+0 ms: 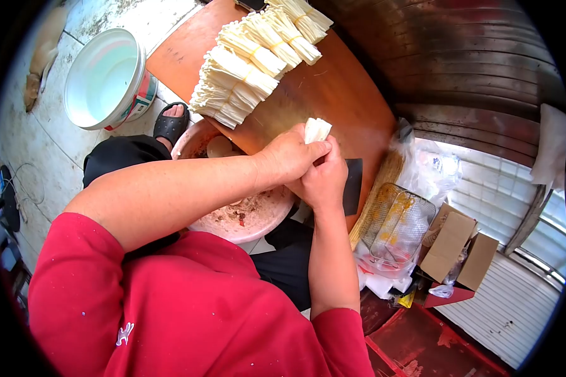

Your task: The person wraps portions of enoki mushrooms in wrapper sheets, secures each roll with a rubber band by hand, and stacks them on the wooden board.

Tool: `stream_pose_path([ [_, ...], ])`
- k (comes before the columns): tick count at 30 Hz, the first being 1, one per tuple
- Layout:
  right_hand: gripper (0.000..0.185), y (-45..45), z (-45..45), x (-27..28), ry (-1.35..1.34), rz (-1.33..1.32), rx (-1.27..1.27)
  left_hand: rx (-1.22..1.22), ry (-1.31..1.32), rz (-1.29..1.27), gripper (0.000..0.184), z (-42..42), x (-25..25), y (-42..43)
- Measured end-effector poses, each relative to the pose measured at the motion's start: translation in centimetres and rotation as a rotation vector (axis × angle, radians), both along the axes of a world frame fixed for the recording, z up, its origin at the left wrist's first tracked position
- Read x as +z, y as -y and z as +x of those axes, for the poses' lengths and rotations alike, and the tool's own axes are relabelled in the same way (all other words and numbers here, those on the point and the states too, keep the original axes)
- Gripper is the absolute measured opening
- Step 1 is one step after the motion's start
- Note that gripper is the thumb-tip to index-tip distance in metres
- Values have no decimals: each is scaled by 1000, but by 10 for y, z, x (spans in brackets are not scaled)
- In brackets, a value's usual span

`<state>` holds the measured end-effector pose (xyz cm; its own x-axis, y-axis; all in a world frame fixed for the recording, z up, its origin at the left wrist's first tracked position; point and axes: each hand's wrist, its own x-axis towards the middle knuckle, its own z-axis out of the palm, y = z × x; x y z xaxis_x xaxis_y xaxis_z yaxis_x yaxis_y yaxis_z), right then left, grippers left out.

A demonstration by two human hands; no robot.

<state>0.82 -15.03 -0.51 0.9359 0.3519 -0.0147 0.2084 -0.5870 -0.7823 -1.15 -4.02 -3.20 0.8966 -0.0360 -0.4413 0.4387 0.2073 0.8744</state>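
Observation:
Both my hands meet over the near edge of a brown table, closed around a small bundle of enoki mushrooms (pixel 317 130). Only its pale end sticks out above the fingers. My left hand (pixel 289 151) wraps it from the left, and my right hand (pixel 328 173) grips from the right with the thumb across it. Several more pale enoki bundles (pixel 236 85), tied with yellowish bands, lie in a row on the table (pixel 289 107). Below my forearms, a pink basin (pixel 258 229) holds brownish scraps and is partly hidden by my left arm.
A white bucket (pixel 104 78) stands on the tiled floor at left, near a sandaled foot (pixel 172 122) and a lying dog (pixel 44 50). At right are thin sticks (pixel 380 188), a wire basket (pixel 397 221), plastic bags (pixel 435 164) and an open cardboard box (pixel 449 245).

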Motion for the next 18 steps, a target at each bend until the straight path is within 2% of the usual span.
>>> stream_pose_path([
  [1, 25, 2, -1, 0, -5, 8, -5, -5, -5, 8, 35, 2, 6, -4],
  [3, 28, 7, -2, -1, -133, 16, 34, -100, -74, -202, 32, 5, 17, -12],
  [4, 28, 9, -2, 1, -136, 24, 27, -41, -6, -275, 33, 7, -2, -4],
  [6, 34, 14, 1, 6, -324, 76, 54, -114, 37, -185, 34, 10, -7, -12],
  [7, 34, 15, 3, 9, -327, 81, 51, -183, 82, -106, 35, 11, -5, -15],
  [9, 39, 17, 8, 15, -25, -143, 165, -177, 42, -137, 35, 12, -3, -16],
  [13, 46, 25, 14, 25, 17, -242, 200, -236, -54, -273, 36, 16, 9, -22],
  [15, 56, 38, 22, 31, -309, -125, 206, -262, -55, -278, 37, 13, 14, -25],
  [16, 59, 43, 24, 30, -458, 84, 165, -315, -95, -360, 36, 11, 19, -26],
  [17, 53, 47, 24, 32, -635, 332, 94, -368, -135, -441, 35, 9, 22, -27],
  [18, 50, 48, 24, 37, -648, 424, 64, -386, -160, -444, 34, 8, 20, -26],
])
